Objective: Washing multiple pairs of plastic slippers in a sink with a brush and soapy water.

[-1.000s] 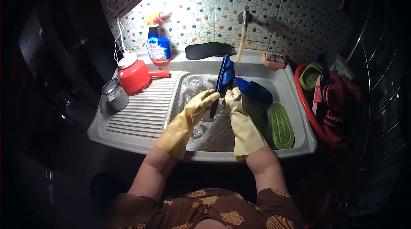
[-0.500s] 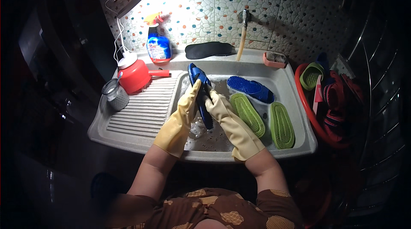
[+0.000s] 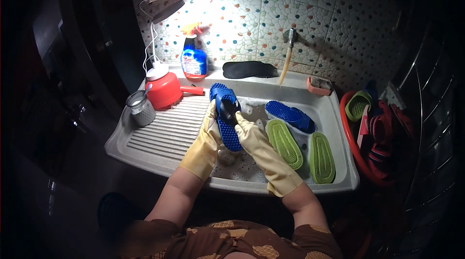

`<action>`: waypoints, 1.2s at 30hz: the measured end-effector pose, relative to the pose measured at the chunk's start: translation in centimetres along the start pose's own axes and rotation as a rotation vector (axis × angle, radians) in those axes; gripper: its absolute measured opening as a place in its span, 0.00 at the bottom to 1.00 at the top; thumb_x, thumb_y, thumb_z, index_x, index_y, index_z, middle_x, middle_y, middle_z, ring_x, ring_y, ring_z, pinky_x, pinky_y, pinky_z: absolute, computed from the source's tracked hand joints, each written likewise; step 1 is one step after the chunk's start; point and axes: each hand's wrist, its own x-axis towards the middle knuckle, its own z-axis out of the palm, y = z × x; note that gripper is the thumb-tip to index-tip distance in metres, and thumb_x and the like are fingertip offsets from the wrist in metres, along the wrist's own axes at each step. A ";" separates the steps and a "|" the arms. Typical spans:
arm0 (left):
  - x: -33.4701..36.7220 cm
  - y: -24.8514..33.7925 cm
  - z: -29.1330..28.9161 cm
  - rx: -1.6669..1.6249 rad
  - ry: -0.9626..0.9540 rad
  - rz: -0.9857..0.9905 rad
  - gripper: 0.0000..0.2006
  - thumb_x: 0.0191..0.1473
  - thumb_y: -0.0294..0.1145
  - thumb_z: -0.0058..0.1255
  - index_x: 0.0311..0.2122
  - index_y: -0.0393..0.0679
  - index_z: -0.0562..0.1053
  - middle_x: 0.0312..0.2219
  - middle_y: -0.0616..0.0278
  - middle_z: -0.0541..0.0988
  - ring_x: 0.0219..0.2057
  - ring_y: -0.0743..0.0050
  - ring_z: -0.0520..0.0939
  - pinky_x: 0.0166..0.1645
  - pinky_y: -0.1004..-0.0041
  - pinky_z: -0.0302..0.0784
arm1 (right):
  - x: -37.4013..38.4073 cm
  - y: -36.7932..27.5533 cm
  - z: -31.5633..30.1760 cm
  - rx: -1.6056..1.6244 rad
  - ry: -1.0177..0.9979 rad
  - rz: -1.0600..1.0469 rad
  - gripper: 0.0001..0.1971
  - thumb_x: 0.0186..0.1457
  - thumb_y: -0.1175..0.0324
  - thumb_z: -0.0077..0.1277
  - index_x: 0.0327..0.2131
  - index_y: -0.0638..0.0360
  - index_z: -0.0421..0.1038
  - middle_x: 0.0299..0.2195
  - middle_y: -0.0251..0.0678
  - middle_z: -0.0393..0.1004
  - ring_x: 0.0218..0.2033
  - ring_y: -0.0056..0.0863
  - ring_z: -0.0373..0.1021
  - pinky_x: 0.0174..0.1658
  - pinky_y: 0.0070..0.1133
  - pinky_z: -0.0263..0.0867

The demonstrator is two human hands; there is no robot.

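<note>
Both my hands wear pale yellow rubber gloves, above the sink basin. My left hand (image 3: 209, 130) grips a blue slipper (image 3: 229, 135) by its left edge, its bumpy footbed turned toward me. In my right hand (image 3: 249, 130), fingers closed, is a dark oblong thing (image 3: 227, 110) that lies against the slipper near its strap; its kind is hard to make out. To the right in the basin lie another blue slipper (image 3: 286, 114) and two green slippers (image 3: 285, 144), (image 3: 321, 157) with their soles up. Soapy water is under my hands.
The grey sink (image 3: 232, 185) has a ribbed washboard (image 3: 162, 138) at left, with a red dipper-like container (image 3: 163, 92) and a glass jar (image 3: 140, 109). On the back ledge stand a spray bottle (image 3: 194, 63), a black insole (image 3: 249, 69) and a pink soap dish (image 3: 319, 85). A red tub (image 3: 352, 147) holds footwear.
The blue slipper has turned from edge-on to showing its footbed and strap. My right hand now holds the dark thing against it. The whole view has shifted slightly.
</note>
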 end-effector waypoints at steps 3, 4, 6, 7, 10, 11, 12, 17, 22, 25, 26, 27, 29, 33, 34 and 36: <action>0.5 1.3 -2.3 0.073 -0.116 -0.024 0.27 0.59 0.56 0.43 0.54 0.44 0.69 0.49 0.52 0.75 0.47 0.58 0.77 0.56 0.58 0.72 | -0.5 -4.7 -1.7 -0.203 -0.214 0.092 0.23 0.61 0.64 0.42 0.59 0.54 0.61 0.47 0.51 0.72 0.45 0.46 0.72 0.49 0.29 0.67; 0.5 1.3 -2.3 0.166 -0.262 -0.018 0.27 0.60 0.55 0.43 0.54 0.42 0.69 0.48 0.51 0.75 0.46 0.58 0.78 0.55 0.59 0.74 | -0.4 -3.9 -1.5 -0.207 -0.208 0.093 0.23 0.61 0.64 0.42 0.59 0.54 0.61 0.47 0.51 0.72 0.45 0.46 0.72 0.49 0.29 0.67; 3.5 1.3 0.1 0.164 -0.273 -0.039 0.28 0.60 0.55 0.43 0.54 0.42 0.69 0.48 0.50 0.75 0.47 0.58 0.78 0.55 0.59 0.74 | 0.1 -1.8 -0.9 -0.081 -0.091 0.139 0.23 0.61 0.63 0.43 0.59 0.54 0.62 0.48 0.48 0.72 0.44 0.46 0.72 0.49 0.31 0.67; 4.4 0.4 0.7 0.162 -0.275 -0.062 0.28 0.60 0.55 0.43 0.54 0.42 0.68 0.48 0.50 0.75 0.47 0.58 0.78 0.55 0.59 0.74 | 0.6 -1.3 -1.1 -0.089 -0.046 0.159 0.22 0.61 0.61 0.42 0.57 0.55 0.64 0.49 0.46 0.72 0.44 0.45 0.72 0.49 0.30 0.68; 3.0 -1.3 0.4 0.157 -0.276 -0.124 0.28 0.60 0.54 0.43 0.55 0.41 0.68 0.48 0.50 0.75 0.47 0.59 0.78 0.55 0.59 0.74 | 1.3 0.1 -2.1 -0.225 0.076 0.315 0.21 0.61 0.59 0.39 0.55 0.53 0.67 0.47 0.47 0.74 0.45 0.45 0.72 0.48 0.32 0.68; 2.9 -2.3 0.5 0.154 -0.276 -0.143 0.28 0.60 0.54 0.43 0.55 0.41 0.68 0.48 0.50 0.75 0.47 0.59 0.78 0.55 0.59 0.74 | 1.1 0.4 -2.1 -0.251 0.100 0.357 0.20 0.61 0.59 0.38 0.54 0.53 0.68 0.46 0.48 0.74 0.45 0.47 0.73 0.48 0.34 0.68; 3.0 -3.1 0.7 0.152 -0.277 -0.163 0.28 0.60 0.54 0.44 0.55 0.40 0.68 0.48 0.50 0.75 0.47 0.59 0.77 0.55 0.59 0.74 | 1.0 0.5 -1.9 -0.254 0.102 0.361 0.20 0.61 0.59 0.38 0.54 0.53 0.68 0.46 0.48 0.74 0.45 0.47 0.73 0.48 0.34 0.68; 1.5 -0.2 0.5 0.161 -0.283 -0.234 0.28 0.60 0.53 0.44 0.55 0.39 0.67 0.49 0.49 0.75 0.48 0.59 0.77 0.55 0.60 0.74 | -0.4 -1.1 -2.3 -0.201 -0.113 0.310 0.22 0.62 0.60 0.42 0.57 0.55 0.65 0.37 0.49 0.77 0.32 0.39 0.75 0.40 0.28 0.69; 1.4 2.0 1.2 0.175 -0.281 -0.302 0.28 0.60 0.52 0.44 0.56 0.38 0.66 0.49 0.48 0.75 0.48 0.60 0.77 0.55 0.61 0.74 | -0.2 -1.9 -4.6 0.475 -0.417 0.385 0.22 0.62 0.66 0.47 0.58 0.61 0.63 0.22 0.34 0.74 0.18 0.14 0.67 0.23 0.14 0.63; 1.1 1.4 1.6 0.176 -0.267 -0.357 0.29 0.60 0.51 0.45 0.56 0.37 0.65 0.49 0.47 0.74 0.49 0.60 0.77 0.55 0.61 0.74 | -0.4 -2.3 -8.3 0.726 -0.199 0.430 0.14 0.62 0.66 0.46 0.47 0.62 0.70 0.21 0.28 0.70 0.15 0.12 0.62 0.17 0.13 0.56; 0.4 1.3 1.4 0.176 -0.264 -0.379 0.29 0.60 0.51 0.45 0.56 0.37 0.65 0.49 0.47 0.74 0.49 0.60 0.77 0.55 0.61 0.74 | -0.1 -1.9 -9.4 0.744 -0.149 0.463 0.11 0.63 0.67 0.45 0.42 0.64 0.71 0.23 0.27 0.69 0.15 0.11 0.60 0.16 0.14 0.54; 1.0 1.4 1.9 0.178 -0.262 -0.401 0.29 0.60 0.51 0.45 0.57 0.36 0.65 0.49 0.47 0.74 0.49 0.60 0.77 0.55 0.61 0.74 | 0.0 -0.8 -9.5 0.743 -0.036 0.447 0.10 0.63 0.65 0.45 0.36 0.61 0.70 0.21 0.24 0.67 0.15 0.10 0.58 0.16 0.13 0.52; 0.0 0.2 1.5 0.175 -0.278 -0.477 0.29 0.60 0.50 0.45 0.57 0.36 0.65 0.49 0.47 0.74 0.49 0.60 0.77 0.55 0.61 0.74 | 0.3 2.5 -9.5 0.744 0.188 0.468 0.11 0.62 0.62 0.47 0.30 0.57 0.71 0.18 0.20 0.63 0.14 0.10 0.56 0.15 0.14 0.49; -0.9 0.4 1.5 0.186 -0.233 -0.525 0.29 0.60 0.49 0.45 0.57 0.35 0.64 0.49 0.46 0.74 0.50 0.61 0.76 0.55 0.62 0.74 | 1.9 3.3 -7.6 0.699 0.139 0.706 0.16 0.55 0.56 0.55 0.34 0.61 0.74 0.27 0.29 0.72 0.22 0.17 0.65 0.25 0.18 0.61; -0.1 -0.6 2.5 0.182 -0.248 -0.563 0.29 0.60 0.49 0.46 0.57 0.35 0.64 0.49 0.46 0.74 0.50 0.61 0.76 0.55 0.62 0.74 | 1.3 3.9 -8.6 0.692 0.166 0.714 0.16 0.55 0.56 0.55 0.34 0.61 0.74 0.27 0.29 0.72 0.22 0.17 0.65 0.25 0.18 0.61; -0.6 -2.0 2.7 0.178 -0.264 -0.620 0.29 0.60 0.49 0.46 0.58 0.34 0.63 0.49 0.46 0.74 0.50 0.61 0.76 0.55 0.62 0.74 | 0.8 4.5 -9.1 0.720 0.270 0.708 0.16 0.55 0.56 0.55 0.35 0.62 0.74 0.28 0.30 0.72 0.23 0.18 0.65 0.27 0.18 0.61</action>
